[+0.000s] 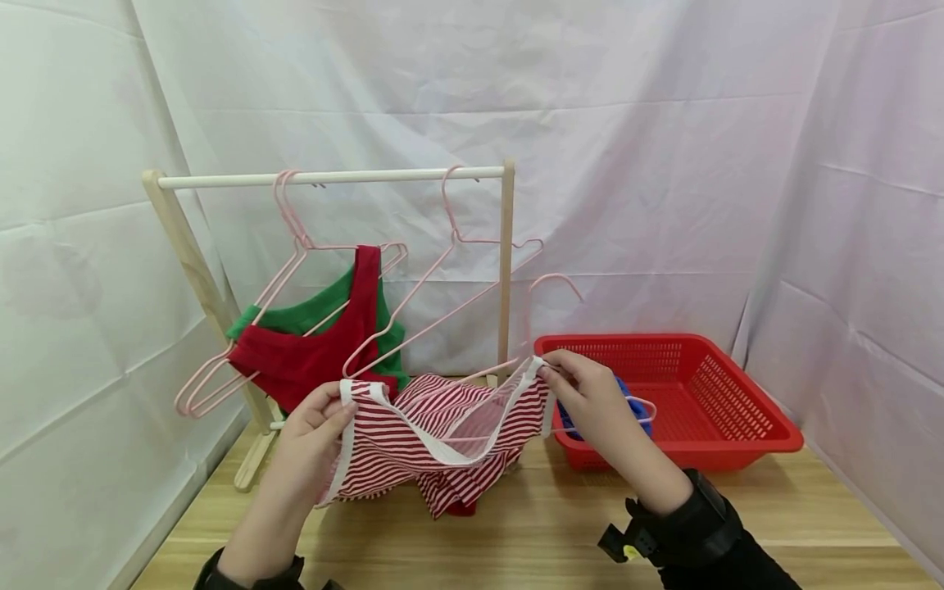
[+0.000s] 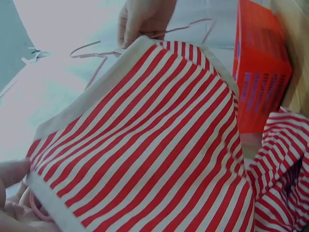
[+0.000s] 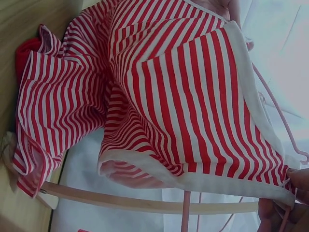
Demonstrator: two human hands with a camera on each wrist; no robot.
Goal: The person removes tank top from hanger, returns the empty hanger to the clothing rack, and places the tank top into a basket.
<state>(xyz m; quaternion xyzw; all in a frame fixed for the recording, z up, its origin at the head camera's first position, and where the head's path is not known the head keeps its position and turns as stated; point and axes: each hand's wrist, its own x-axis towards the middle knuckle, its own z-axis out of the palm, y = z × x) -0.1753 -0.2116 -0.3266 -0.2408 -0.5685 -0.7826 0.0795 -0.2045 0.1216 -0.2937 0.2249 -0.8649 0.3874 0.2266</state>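
Note:
A red-and-white striped sleeveless top [image 1: 387, 451] with white trim hangs between my two hands above the table. My left hand [image 1: 313, 430] pinches its left shoulder strap between thumb and fingers. The opposite strap is pinched by my right hand [image 1: 586, 401], also seen at the far end of the trim in the left wrist view. A pink clothes hanger [image 1: 555, 276] runs through the top, its hook rising beside my right hand; the fabric hides part of its frame. The lower part of the top sags in folds towards the table.
Behind stands a wooden clothes rack [image 1: 383, 175]. A red top [image 1: 295, 365] and a green top [image 1: 324, 307] hang on it, beside a bare pink hanger [image 1: 418, 285]. To the right, a red plastic basket [image 1: 708, 455] holds a blue garment [image 1: 633, 407] with a hanger.

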